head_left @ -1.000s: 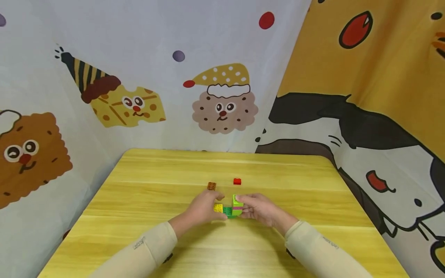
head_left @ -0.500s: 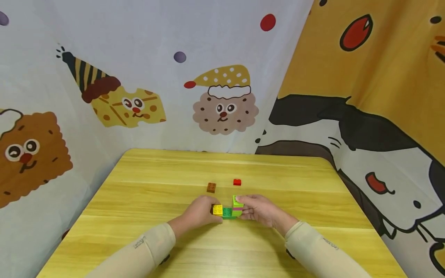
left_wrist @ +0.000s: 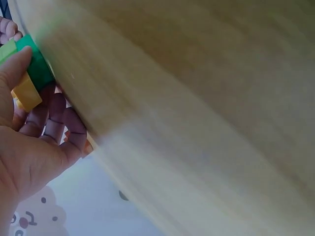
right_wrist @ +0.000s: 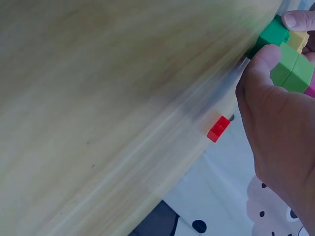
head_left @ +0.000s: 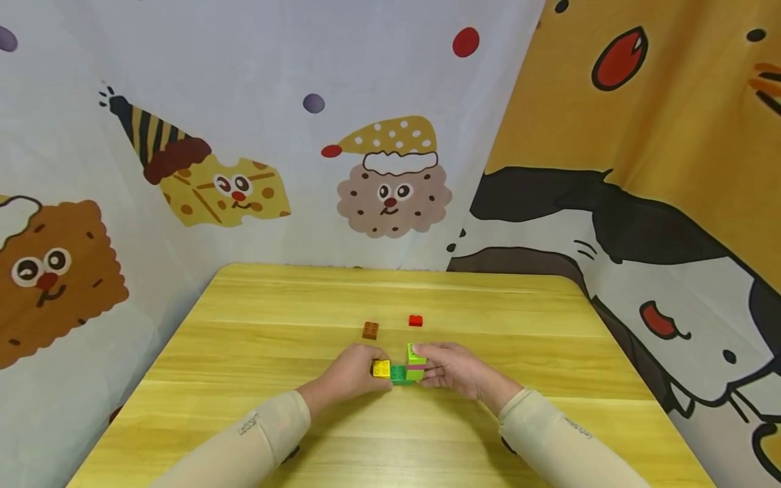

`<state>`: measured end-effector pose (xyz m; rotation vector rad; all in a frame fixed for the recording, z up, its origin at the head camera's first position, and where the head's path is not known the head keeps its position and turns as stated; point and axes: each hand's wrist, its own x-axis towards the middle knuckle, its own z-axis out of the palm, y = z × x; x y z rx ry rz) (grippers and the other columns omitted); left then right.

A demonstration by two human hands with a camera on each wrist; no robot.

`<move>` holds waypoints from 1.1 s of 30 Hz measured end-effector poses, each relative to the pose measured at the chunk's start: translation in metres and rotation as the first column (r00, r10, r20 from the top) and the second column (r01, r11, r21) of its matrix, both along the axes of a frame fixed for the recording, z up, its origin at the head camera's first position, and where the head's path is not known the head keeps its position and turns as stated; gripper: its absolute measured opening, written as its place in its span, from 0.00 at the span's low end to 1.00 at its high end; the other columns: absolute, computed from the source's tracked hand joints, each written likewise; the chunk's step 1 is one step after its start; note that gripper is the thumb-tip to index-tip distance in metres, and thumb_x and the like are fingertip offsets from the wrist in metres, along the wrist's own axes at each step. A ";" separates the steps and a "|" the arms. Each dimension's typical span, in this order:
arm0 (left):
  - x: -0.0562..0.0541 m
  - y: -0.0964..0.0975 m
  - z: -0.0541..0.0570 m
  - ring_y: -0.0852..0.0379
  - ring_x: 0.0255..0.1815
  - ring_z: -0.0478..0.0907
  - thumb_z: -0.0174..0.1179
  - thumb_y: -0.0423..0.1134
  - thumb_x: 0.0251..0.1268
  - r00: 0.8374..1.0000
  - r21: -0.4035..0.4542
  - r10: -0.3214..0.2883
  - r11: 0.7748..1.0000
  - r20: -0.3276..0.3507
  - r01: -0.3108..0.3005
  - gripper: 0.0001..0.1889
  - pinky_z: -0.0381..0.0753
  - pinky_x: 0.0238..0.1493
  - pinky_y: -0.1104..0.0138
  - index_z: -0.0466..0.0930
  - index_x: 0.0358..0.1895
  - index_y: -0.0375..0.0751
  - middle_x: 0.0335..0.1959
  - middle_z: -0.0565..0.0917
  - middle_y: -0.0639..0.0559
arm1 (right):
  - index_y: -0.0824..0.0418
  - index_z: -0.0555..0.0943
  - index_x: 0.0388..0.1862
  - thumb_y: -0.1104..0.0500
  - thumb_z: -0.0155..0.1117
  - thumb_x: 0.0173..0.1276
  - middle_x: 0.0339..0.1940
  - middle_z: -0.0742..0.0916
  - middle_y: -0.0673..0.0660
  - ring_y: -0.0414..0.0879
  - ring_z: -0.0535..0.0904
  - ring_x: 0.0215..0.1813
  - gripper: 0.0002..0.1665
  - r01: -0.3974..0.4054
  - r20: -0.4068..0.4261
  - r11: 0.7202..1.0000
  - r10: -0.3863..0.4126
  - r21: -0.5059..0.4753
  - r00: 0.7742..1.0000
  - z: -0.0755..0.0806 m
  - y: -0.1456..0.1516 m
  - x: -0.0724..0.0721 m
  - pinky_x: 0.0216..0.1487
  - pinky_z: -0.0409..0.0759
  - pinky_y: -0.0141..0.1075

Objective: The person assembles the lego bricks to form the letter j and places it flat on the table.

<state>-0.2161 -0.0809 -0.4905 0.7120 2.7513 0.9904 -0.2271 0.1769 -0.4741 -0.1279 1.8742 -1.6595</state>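
In the head view a small toy-brick build lies low over the table between both hands. Its base is a dark green brick (head_left: 398, 373), studs up. A yellow brick (head_left: 381, 369) sits on the left end, and a lime green stack (head_left: 414, 375) with a thin pink layer rises on the right end. My left hand (head_left: 356, 370) pinches the yellow end, thumb on the near side and fingers behind; the left wrist view shows its thumb against the green brick (left_wrist: 40, 64). My right hand (head_left: 454, 367) grips the lime stack, its thumb near the top.
Beyond the build, a brown brick (head_left: 370, 330) and a red brick (head_left: 415, 320) lie apart on the wooden table (head_left: 293, 305). A printed cartoon curtain (head_left: 256, 88) hangs behind the table's far edge and along its sides.
My left hand, earlier spread around the yellow end, has drawn back left and closed on it, uncovering the brown brick. The right hand keeps its hold on the lime stack.
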 end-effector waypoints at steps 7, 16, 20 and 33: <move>-0.001 0.000 -0.002 0.65 0.31 0.77 0.82 0.40 0.56 1.000 0.027 0.005 1.000 0.008 -0.006 0.17 0.80 0.32 0.73 0.91 0.46 0.38 0.36 0.90 0.54 | 0.72 0.71 0.72 0.31 0.61 0.77 0.60 0.88 0.67 0.53 0.89 0.54 0.49 0.009 0.005 0.999 -0.009 0.034 1.000 0.002 -0.001 0.002 0.62 0.87 0.50; -0.003 0.001 -0.003 0.66 0.31 0.77 0.82 0.41 0.55 1.000 0.028 0.013 1.000 0.008 -0.013 0.17 0.80 0.33 0.73 0.91 0.46 0.39 0.36 0.90 0.54 | 0.69 0.70 0.74 0.26 0.56 0.77 0.62 0.87 0.64 0.55 0.88 0.58 0.52 0.038 -0.016 0.998 -0.037 0.057 0.999 0.007 0.003 -0.007 0.62 0.87 0.51; -0.003 0.000 -0.004 0.66 0.32 0.77 0.82 0.41 0.55 1.000 0.024 0.014 1.000 0.005 -0.014 0.16 0.79 0.33 0.72 0.91 0.46 0.39 0.37 0.90 0.54 | 0.71 0.70 0.76 0.30 0.58 0.79 0.60 0.88 0.63 0.51 0.88 0.55 0.50 0.061 -0.072 0.995 -0.056 0.079 0.996 0.001 0.004 -0.017 0.61 0.88 0.48; -0.003 -0.005 -0.005 0.67 0.30 0.76 0.81 0.41 0.57 1.000 0.028 -0.009 1.000 -0.008 0.010 0.14 0.78 0.32 0.73 0.92 0.44 0.41 0.34 0.89 0.58 | 0.57 0.80 0.72 0.46 0.69 0.78 0.59 0.89 0.58 0.46 0.86 0.54 0.30 -0.063 -0.328 0.964 0.149 0.260 0.933 -0.007 -0.017 -0.065 0.58 0.86 0.44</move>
